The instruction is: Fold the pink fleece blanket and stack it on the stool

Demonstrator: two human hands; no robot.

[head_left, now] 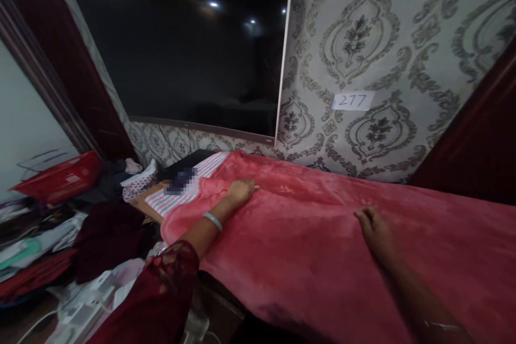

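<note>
A pink-red plush blanket (290, 247) is spread over a long low surface, with a raised fold running across its middle. My left hand (241, 192), below a wrist bangle, is closed on the fold near the blanket's left end. Farther right, my right hand (373, 228) pinches the same fold between thumb and fingers, slightly blurred. Past the blanket's left edge shows a pink, grey and white striped cloth (167, 201), with a pixelated dark patch above it.
A dark television (185, 48) hangs on the patterned wall, with a paper label reading 277 (353, 100) to its right. On the left lie a red bag (60, 177), heaped clothes (108, 236) and a white power strip (86, 306) with cables.
</note>
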